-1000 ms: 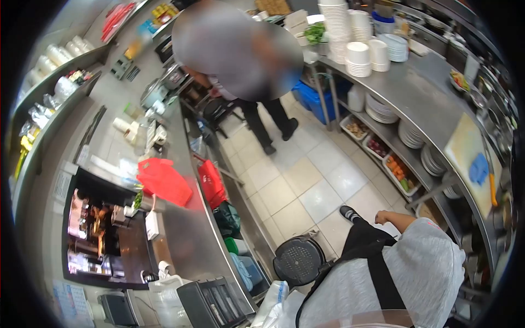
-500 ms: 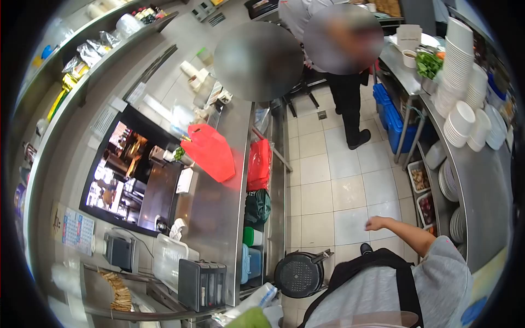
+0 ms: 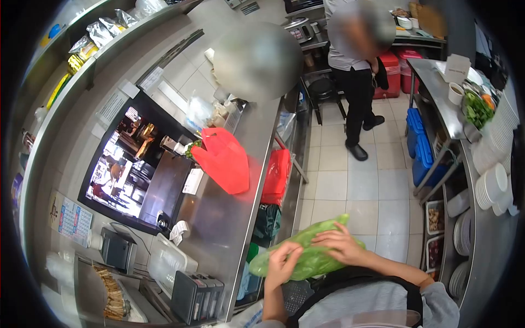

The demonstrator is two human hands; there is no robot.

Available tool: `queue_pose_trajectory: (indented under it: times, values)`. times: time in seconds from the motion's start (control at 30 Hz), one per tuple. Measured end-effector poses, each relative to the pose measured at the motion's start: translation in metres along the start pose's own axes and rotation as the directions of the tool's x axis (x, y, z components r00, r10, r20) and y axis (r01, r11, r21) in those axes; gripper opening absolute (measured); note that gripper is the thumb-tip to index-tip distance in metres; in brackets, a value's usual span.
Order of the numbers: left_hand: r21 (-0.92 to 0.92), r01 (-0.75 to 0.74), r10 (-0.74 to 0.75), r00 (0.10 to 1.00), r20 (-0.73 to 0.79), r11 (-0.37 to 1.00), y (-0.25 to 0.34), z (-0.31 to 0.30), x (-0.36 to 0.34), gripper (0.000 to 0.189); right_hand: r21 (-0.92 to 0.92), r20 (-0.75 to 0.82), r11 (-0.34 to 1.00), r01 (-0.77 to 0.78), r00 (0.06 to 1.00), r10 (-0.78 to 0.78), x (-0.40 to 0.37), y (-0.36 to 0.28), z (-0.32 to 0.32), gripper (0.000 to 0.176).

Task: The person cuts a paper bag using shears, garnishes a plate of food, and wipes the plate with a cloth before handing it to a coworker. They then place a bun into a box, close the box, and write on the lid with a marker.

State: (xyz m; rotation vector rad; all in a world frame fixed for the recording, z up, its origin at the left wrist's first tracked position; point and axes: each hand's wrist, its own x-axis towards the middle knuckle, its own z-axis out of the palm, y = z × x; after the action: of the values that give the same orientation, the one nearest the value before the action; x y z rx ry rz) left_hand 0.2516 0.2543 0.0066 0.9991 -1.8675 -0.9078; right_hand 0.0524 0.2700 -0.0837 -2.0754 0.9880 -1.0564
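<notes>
A crumpled light-green plastic bag [image 3: 311, 261] stretches across in front of my apron, at waist height. My left hand [image 3: 283, 262] is closed on its left end, with thumb and fingers pinched together. Toward the right end, my right hand [image 3: 340, 246] grips the bag from above, its fingers bent over the plastic. The bag looks flat and loosely folded; whether anything is inside cannot be made out.
A steel counter [image 3: 229, 224] runs along the left, bearing a red plastic bag [image 3: 225, 161]. A co-worker [image 3: 355, 82] stands ahead on the tiled floor. To the right, a steel counter [image 3: 486, 229] holds stacked white bowls [image 3: 491, 186], with plates below.
My right hand has come from hanging empty at the right onto the green bag. The bag has risen from the bottom edge into full view, with my left hand. The view has shifted.
</notes>
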Motion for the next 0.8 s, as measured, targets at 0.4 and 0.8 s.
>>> queue_pose_trajectory:
  times: [0.4,0.8]
  values:
    - [0.357,0.257,0.078,0.705,-0.704,0.898,-0.202,-0.22,0.236,0.089,0.33,-0.593,0.847,-0.416,0.606,0.529,0.104,0.127,-0.035,0.009]
    - [0.372,0.268,0.015,0.793,-0.609,0.889,-0.348,-0.249,0.384,0.06,0.365,-0.665,0.868,-0.338,0.558,0.497,0.281,0.203,-0.098,0.016]
